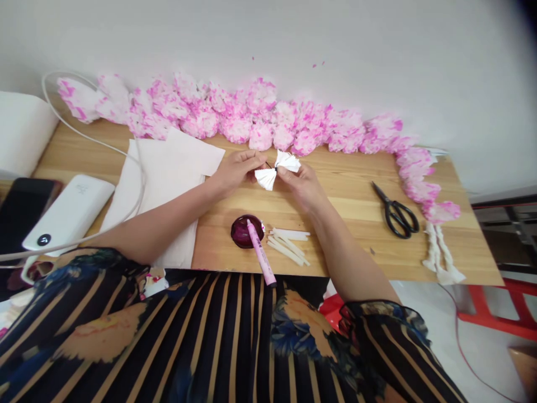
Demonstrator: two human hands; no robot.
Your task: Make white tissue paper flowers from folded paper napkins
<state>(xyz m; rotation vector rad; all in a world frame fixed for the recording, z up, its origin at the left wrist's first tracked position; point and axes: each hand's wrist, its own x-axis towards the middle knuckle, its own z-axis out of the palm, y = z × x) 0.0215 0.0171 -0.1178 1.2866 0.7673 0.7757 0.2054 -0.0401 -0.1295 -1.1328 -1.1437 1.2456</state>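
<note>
Pinching a white pleated paper bow (pixel 268 177) between both hands near the centre of the frame, the person, in the head view, appears to be partway through one paper piece. The left hand (pixel 241 168) has thumb and fingers closed on the end of a thin black tie (pixel 271 166), while the right hand (pixel 305 187) grips the bow beside its waist. The folding and gathering look done: the pleats fan out on either side of the tie. Whether the tie is fully tightened cannot be told.

Across the upper frame, down to the right, runs a long row of pink-edged paper flowers (pixel 262 137), which look finished. Against these, the bow seems to lack two things: its layers are not spread into a round bloom, and no pink shows on it.

At lower centre, a pink marker (pixel 260 254) leans on a dark purple dish (pixel 239 238), near some slim white sticks (pixel 289 246). White paper sheets (pixel 165 168) lie at left centre, apparently unfolded stock, and black-handled scissors (pixel 396 212) rest at right, untouched.
</note>
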